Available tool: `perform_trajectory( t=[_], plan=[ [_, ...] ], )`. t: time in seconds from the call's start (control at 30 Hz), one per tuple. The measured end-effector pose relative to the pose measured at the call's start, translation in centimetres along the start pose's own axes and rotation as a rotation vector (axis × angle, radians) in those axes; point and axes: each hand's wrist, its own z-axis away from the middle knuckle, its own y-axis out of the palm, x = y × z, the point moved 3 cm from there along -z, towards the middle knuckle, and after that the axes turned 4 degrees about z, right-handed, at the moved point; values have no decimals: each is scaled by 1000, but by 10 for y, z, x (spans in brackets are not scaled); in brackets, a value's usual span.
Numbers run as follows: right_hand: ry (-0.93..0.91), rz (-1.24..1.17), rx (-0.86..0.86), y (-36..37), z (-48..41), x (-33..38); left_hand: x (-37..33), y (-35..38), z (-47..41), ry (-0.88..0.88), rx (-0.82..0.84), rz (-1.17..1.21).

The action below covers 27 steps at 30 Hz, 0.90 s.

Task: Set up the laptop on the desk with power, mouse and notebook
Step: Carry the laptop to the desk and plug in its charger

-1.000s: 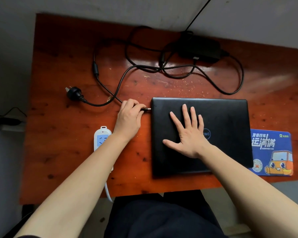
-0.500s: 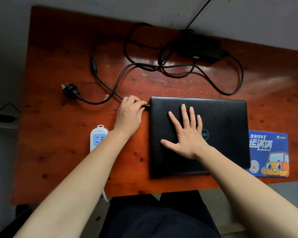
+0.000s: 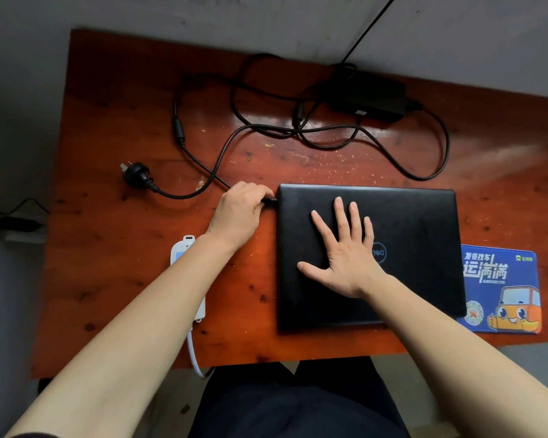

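L hand (image 3: 239, 213) grip pinched on thin charger plug (image 3: 269, 200), R hand (image 3: 345, 257) flat (fingers splayed) on matte black laptop (image 3: 418, 235)

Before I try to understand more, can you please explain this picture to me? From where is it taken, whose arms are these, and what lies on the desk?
There is no machine here. The picture comes from a camera worn on a person's head, looking down, so the two bare arms belong to that person.

On the wooden desk lies a closed black laptop. The right hand rests flat and open on its lid. The left hand pinches the small charger plug in its fingers at the laptop's left edge; whether it is fully in, I cannot tell.

Behind the laptop sits the black power brick with its looping cable. The wall plug lies loose on the desk. A white power strip is partly hidden under the left forearm. A blue mouse pad lies at the right.
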Motion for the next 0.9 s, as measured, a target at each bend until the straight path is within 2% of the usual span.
perform_trajectory(
  t=[0.13, 0.27, 0.43, 0.53, 0.63, 0.73, 0.9],
  plan=[
    [-6, 0, 26, -2, -1, 0, 1, -6, -1, 35, 55, -122],
    [-10, -13, 20, -1, -1, -1, 4, -7, 1, 31, 13, -318],
    [-15, -15, -21, 2, -1, -1, 3, -2, 0, 42, -10, -286],
    [-21, -21, -38, 3, -2, -1, -1, 3, 5, -47, -28, -223],
    [-27, -30, -56, 3, -1, -1, -7, 6, 11, -190, 14, -176],
    [-25, -27, -65, 3, 0, -1, -8, -2, 25, -250, 60, -137],
    [-22, -89, -73, -6, 2, 7, 2, -41, 83, -349, -44, -196]
  ],
)
